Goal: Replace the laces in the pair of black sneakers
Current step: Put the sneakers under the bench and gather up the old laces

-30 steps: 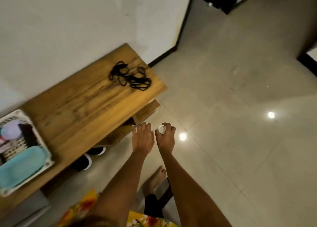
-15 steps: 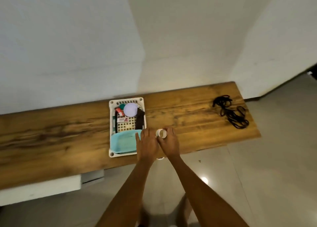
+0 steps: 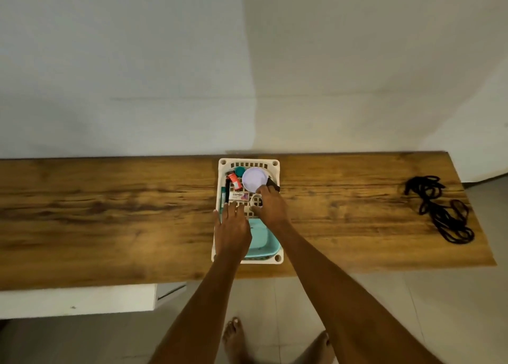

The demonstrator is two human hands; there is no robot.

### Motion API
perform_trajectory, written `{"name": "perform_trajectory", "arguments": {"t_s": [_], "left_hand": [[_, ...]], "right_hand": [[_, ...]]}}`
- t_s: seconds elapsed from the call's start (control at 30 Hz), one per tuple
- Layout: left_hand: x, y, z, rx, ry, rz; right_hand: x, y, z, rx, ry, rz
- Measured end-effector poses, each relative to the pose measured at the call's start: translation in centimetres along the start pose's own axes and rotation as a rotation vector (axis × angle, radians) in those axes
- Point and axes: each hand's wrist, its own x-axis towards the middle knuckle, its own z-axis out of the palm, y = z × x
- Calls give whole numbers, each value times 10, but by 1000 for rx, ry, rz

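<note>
A tangle of black laces point(image 3: 439, 208) lies on the right end of the wooden bench top point(image 3: 110, 220). My right hand point(image 3: 270, 205) is over the white plastic basket point(image 3: 276, 163) in the middle of the bench and pinches a small white tape roll point(image 3: 255, 200) above the basket's grid. My left hand point(image 3: 231, 226) lies flat with straight fingers on the basket's left side, partly covering a teal tray point(image 3: 262, 240). No sneakers are in view.
The basket also holds a lilac round lid point(image 3: 254, 182), a small labelled box point(image 3: 237, 195), a red tube and a dark tool. A white wall stands behind the bench. Tiled floor and my bare feet point(image 3: 233, 339) are below.
The view swung from the bench's right end to its middle. Both hands moved forward from the bench edge to over the basket, the right one still carrying the white roll.
</note>
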Motion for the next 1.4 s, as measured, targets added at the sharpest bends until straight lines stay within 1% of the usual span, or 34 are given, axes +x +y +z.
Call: {"name": "perform_trajectory", "arguments": {"t_s": [0.07, 0.13, 0.23, 0.33, 0.47, 0.6, 0.7, 0.8, 0.9, 1.07, 1.13, 1.23, 1.4], "left_hand": [[1, -2, 3, 17, -7, 16], [2, -5, 6, 14, -15, 1], [2, -7, 10, 3, -15, -26], [4, -6, 10, -12, -30, -18], [6, -3, 13, -55, -42, 3], [8, -3, 20, -83, -39, 17], [9, -1, 26, -98, -41, 27], [4, 4, 29, -70, -29, 62], [-3, 21, 24, -69, -33, 140], [-12, 76, 7, -71, -31, 214], [-15, 107, 3, -86, -22, 256], [-25, 160, 3, -55, -37, 313], [-40, 275, 26, -55, -82, 320]], "right_hand": [[1, 0, 4, -40, -62, -15], [0, -1, 7, -59, -77, -24], [2, 1, 9, -20, -92, -15], [6, -1, 12, 69, -116, -11], [8, -3, 16, 239, -89, 28], [8, -5, 20, 425, -71, 129], [5, -4, 19, 450, -70, 168], [-5, -2, 15, 412, -63, 157], [-20, 7, 1, 379, 30, 142], [-60, 47, -37, 386, 122, 186], [-77, 73, -54, 409, 150, 225], [-100, 116, -78, 454, 188, 266], [-131, 213, -126, 530, 245, 323]]}}
